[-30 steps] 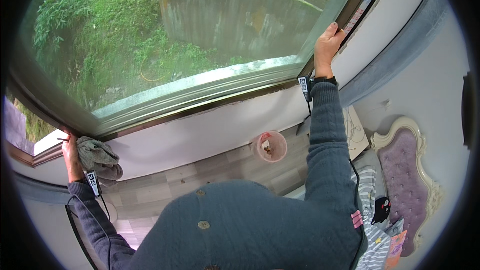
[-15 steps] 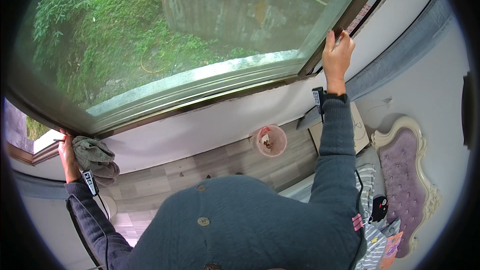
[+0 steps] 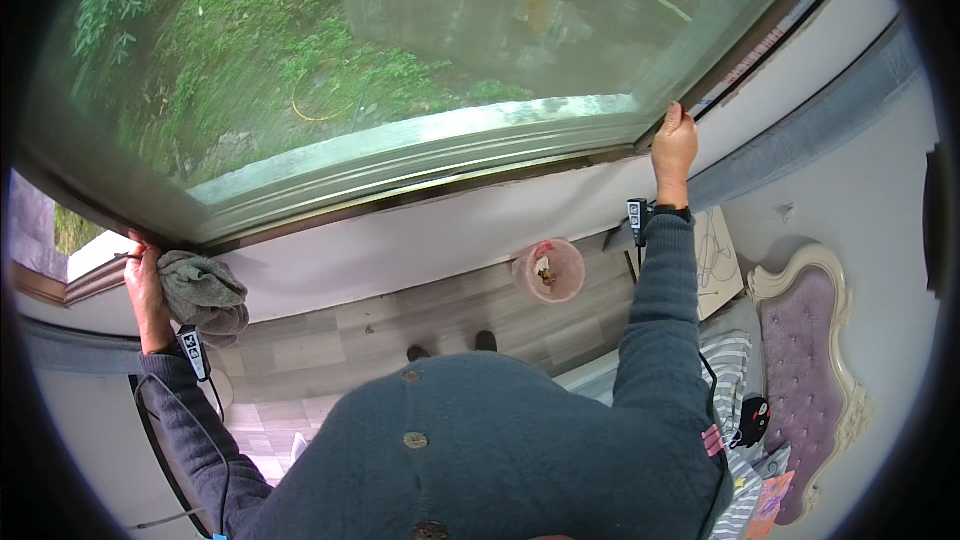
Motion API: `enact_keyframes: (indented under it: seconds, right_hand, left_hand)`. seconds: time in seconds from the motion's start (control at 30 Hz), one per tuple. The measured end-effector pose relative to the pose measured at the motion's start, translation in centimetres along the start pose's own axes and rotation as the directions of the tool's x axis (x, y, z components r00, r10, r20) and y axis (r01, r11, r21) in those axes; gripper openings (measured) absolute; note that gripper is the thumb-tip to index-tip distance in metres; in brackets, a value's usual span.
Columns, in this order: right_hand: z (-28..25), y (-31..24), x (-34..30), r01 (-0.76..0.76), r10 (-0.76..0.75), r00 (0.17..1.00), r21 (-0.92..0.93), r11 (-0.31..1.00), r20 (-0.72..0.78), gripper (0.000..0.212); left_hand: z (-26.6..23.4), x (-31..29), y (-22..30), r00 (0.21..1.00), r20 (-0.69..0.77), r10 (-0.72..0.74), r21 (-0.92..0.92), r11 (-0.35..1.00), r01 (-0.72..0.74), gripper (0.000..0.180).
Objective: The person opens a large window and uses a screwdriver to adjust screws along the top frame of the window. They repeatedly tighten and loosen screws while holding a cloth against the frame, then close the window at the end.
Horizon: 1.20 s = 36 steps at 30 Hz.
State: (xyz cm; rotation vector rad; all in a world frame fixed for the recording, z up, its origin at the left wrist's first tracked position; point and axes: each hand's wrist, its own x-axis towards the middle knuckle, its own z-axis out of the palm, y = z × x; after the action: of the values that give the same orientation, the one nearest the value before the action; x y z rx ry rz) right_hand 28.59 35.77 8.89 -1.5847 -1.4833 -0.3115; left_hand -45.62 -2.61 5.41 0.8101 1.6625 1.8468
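A large window sash (image 3: 430,198) with a dark brown frame and a wide glass pane fills the upper part of the view. My left hand (image 3: 147,285) is closed around the frame at its lower left corner. A bunched grey-green cloth (image 3: 203,290) hangs against that hand; whether the fingers also grip it is hidden. On the opposite side, my right hand (image 3: 676,147) is closed on the frame just above the lower right corner, thumb pointing up. Its fingertips are mostly hidden behind the hand.
A pink translucent bin (image 3: 555,272) with scraps inside stands on the grey plank floor (image 3: 340,340) below the white wall. To the right are a pale bedside table (image 3: 718,265) and a tufted purple headboard (image 3: 808,380) beside striped bedding (image 3: 735,420). Greenery shows through the glass.
My right hand has slid down the side of the frame toward the lower corner. My left hand keeps its place at the left corner with the cloth. The view has shifted slightly.
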Motion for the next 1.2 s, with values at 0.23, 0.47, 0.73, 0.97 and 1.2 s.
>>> enact_keyframes:
  seconds: [0.23,0.47,0.73,0.97,1.2]
  right_hand:
    - [-0.1,-1.0,-0.3,-0.088,0.089,0.996,-0.057,0.995,0.024,0.047]
    - [0.6,2.7,0.1,0.291,-0.277,0.954,-0.134,0.947,0.114,0.031]
    - [-0.6,1.1,0.6,0.086,-0.083,0.992,-0.021,0.996,0.097,0.046]
    - [-1.5,-2.1,0.4,0.076,-0.076,0.996,-0.001,0.997,0.038,0.054]
    - [-1.2,0.3,0.8,-0.026,0.026,0.996,0.009,1.0,0.085,0.055]
  left_hand:
    - [-1.2,1.3,-1.4,0.998,0.034,-0.047,0.081,0.996,0.044,0.019]
    - [1.3,-1.3,1.4,0.952,-0.265,0.153,0.397,0.917,-0.037,0.028]
    - [3.4,-2.5,2.2,0.898,-0.384,0.214,0.545,0.838,0.034,0.018]
    - [3.4,-3.0,2.4,0.832,-0.521,0.192,0.588,0.787,0.187,0.026]
    - [5.5,-3.8,4.0,0.864,-0.472,0.177,0.469,0.88,0.076,0.006]
